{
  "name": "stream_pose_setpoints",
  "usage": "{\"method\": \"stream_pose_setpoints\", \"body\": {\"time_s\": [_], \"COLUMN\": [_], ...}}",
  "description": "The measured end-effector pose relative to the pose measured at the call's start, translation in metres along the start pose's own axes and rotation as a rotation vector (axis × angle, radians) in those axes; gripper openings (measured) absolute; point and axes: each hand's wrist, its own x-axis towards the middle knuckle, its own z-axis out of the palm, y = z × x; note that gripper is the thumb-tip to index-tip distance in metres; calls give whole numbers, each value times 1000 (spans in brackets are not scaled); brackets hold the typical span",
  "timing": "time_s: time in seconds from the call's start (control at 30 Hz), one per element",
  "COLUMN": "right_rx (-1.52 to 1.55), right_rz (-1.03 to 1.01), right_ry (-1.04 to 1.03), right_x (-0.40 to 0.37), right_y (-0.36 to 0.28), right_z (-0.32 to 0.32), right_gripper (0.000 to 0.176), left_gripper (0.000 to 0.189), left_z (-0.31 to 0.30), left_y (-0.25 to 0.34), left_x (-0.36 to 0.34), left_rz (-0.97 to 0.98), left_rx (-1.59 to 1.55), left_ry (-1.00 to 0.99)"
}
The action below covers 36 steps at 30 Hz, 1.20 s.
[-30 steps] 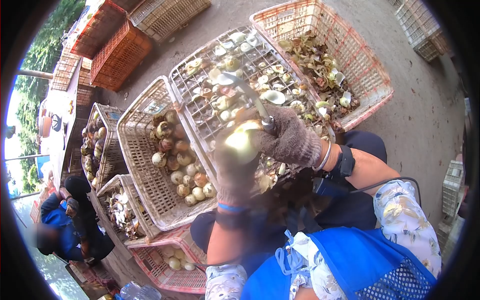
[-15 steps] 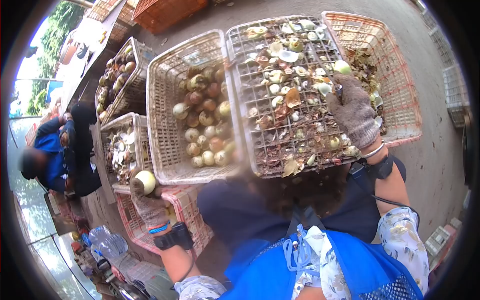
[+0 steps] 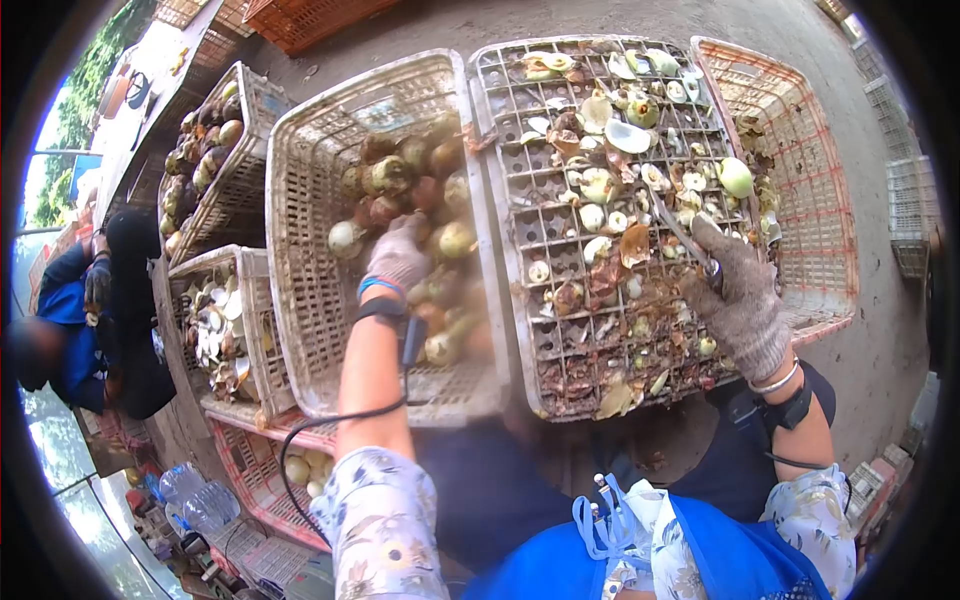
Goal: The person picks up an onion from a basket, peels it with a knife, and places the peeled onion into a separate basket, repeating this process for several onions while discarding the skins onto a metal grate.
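My left hand point(image 3: 397, 255), in a grey glove, reaches into a white basket point(image 3: 290, 250) and rests on a heap of round brown and pale husked fruits point(image 3: 400, 180). Motion blur hides whether its fingers grip one. My right hand point(image 3: 742, 305), also gloved, is closed on the handle of a knife point(image 3: 680, 235) whose blade points up and left. It hovers over the right side of an upturned grid crate point(image 3: 500, 200) littered with peelings. A peeled pale-green fruit point(image 3: 735, 177) lies near the crate's right edge.
A pink basket point(image 3: 830, 220) with scraps stands to the right of the crate. At lower left a pink basket point(image 3: 262, 478) holds peeled fruits. Further left are a basket of peels point(image 3: 225, 330), another basket of fruits point(image 3: 215, 150), a crouching person in blue point(image 3: 60, 320) and water bottles point(image 3: 200, 500).
My left hand has left the lower-left pink basket without the peeled fruit and reached up into the white basket. My right hand with the knife has drawn down and back over the crate.
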Motion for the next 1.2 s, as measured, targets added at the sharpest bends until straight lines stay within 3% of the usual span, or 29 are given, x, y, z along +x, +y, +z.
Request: {"method": "stream_pose_setpoints", "body": {"time_s": [0.07, 0.13, 0.2, 0.27, 0.3, 0.33, 0.4, 0.43, 0.47, 0.53, 0.6, 0.67, 0.73, 0.8, 0.87, 0.9, 0.93, 1.0, 1.03, 1.07, 1.13, 1.2], "right_rx": [-105, -134, -16, -63, -20, 27, 9, 10, 19, 93, 170, 226, 360, 380, 326, 256, 251, 197, 184, 185, 100, 19], "right_rz": [-42, -93, 66, -12, 54, 114, 43, 58, 71, 19, 68, -41, -61, -166, -338, -466, -456, -248, -212, -241, -273, -505], "right_ry": [-10, 3, -42, 14, -52, -115, -76, -82, -90, -69, -124, -44, -64, 6, 74, 174, 181, -8, 12, 76, 142, 292], "right_x": [3, 6, 4, 5, 3, 1, 0, -1, -2, -4, -8, -18, -27, -32, -39, -38, -43, -51, -51, -50, -52, -50], "right_y": [3, 7, 8, 11, 10, 7, 4, 1, -2, -5, -15, -18, -24, -22, -16, -9, -11, -22, -20, -12, -11, 1], "right_z": [1, -2, -1, 3, 2, -1, -3, -5, -5, -7, -15, -18, -25, -24, -24, -20, -29, -45, -44, -39, -43, -38], "right_gripper": [55, 55, 52, 51, 53, 56, 55, 54, 53, 51, 49, 45, 41, 38, 36, 35, 35, 34, 29, 27, 29, 31], "left_gripper": [66, 69, 65, 60, 53, 46, 40, 37, 35, 43, 41, 41, 48, 63, 73, 72, 72, 71, 72, 70, 65, 61], "left_z": [59, 89, 108, 126, 117, 111, 87, 83, 76, 26, -12, -68, -67, -100, -77, -78, -76, -69, -72, -64, -48, -42], "left_y": [-20, -9, -6, -23, -27, -18, -5, -20, -34, -24, -10, 46, 49, 145, 139, 170, 186, 215, 244, 244, 259, 286], "left_x": [37, 49, 47, 47, 44, 39, 26, 19, 20, 8, -2, -37, -42, -89, -92, -110, -120, -135, -153, -153, -144, -145], "left_rz": [98, -56, -141, -94, -121, -297, -515, -241, -243, -175, -35, -16, 131, 361, 321, 285, 291, 325, 315, 283, 360, 275], "left_rx": [124, -97, -98, -244, -374, -576, -1148, -1352, -1290, -1687, -1739, -1692, -2047, -1981, -966, -1083, -1086, -917, -1309, -1480, -1471, -1384], "left_ry": [77, -32, 47, 225, 154, 181, 195, 221, 211, 129, 130, 14, -177, -139, 248, 247, 236, 268, 209, 92, 79, 93]}}
